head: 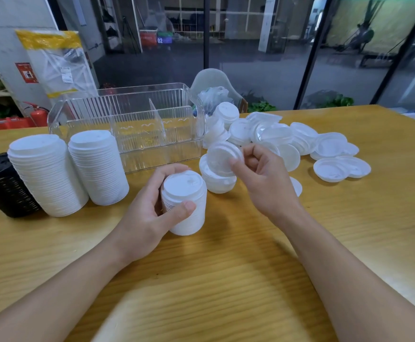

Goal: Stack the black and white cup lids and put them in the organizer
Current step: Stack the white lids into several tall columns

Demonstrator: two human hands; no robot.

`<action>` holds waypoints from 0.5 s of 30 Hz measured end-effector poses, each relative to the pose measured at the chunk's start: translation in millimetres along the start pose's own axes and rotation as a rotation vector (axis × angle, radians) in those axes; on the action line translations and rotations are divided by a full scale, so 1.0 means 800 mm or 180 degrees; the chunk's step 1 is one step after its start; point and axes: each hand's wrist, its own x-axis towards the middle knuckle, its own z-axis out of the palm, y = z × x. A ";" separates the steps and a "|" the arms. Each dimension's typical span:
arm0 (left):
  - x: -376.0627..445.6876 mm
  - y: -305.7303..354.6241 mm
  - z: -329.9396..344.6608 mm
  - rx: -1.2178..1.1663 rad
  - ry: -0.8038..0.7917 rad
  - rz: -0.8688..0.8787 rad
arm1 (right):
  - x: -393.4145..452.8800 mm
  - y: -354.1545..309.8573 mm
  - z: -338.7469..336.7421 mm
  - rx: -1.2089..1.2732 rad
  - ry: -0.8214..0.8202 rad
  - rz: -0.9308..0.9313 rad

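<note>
Behind the table (251, 267), a blue box (164, 40) reads "02"; left hand (149, 213) grips the lid stack (185, 206) (upright), right fingers (236, 166) pinch one white lid (222, 157).

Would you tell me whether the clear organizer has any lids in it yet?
Empty: the clear organizer shows only its dividers and bare compartments through the walls.

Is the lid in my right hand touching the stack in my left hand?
Apart. The head view shows the single white lid pinched in the right hand, with table visible between it and the left hand's white lid stack.
</note>
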 end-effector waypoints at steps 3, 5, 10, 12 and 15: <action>0.000 0.001 -0.003 0.0026 -0.0086 0.0072 | -0.001 0.000 0.002 0.0116 0.0106 0.0222; 0.000 0.002 -0.003 0.0050 -0.0159 0.0116 | -0.001 0.003 0.005 0.0280 0.0108 0.0405; -0.002 0.002 -0.004 0.0017 -0.0347 0.0161 | -0.006 0.009 0.018 0.0475 0.0013 0.0648; -0.002 0.002 -0.004 0.0028 -0.0378 0.0175 | -0.007 0.008 0.024 0.0510 0.0046 0.0627; -0.003 0.003 -0.003 0.0117 -0.0394 0.0197 | -0.010 0.005 0.027 0.0514 -0.0018 0.0615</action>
